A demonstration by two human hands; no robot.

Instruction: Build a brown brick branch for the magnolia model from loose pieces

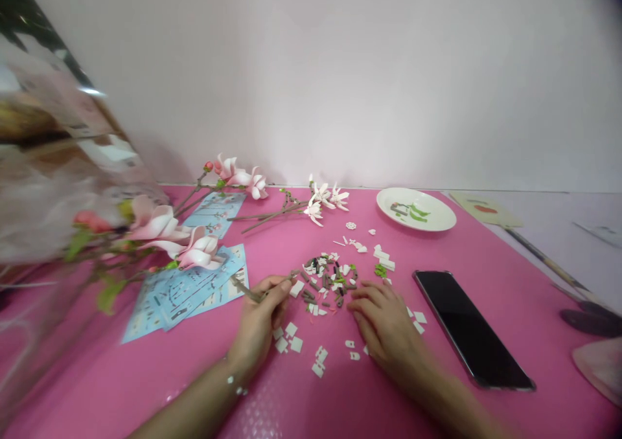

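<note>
While a brown plastic stem piece (247,289) is pinched in the left hand (260,316), the right hand (383,319) is held open, unclenched; loose brick parts (325,283) are spread between both grips, within easy reach.

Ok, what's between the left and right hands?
Head view: white, brown and green building bricks lie on the pink mat between the left hand, holding a brown stem, and the right hand.
</note>
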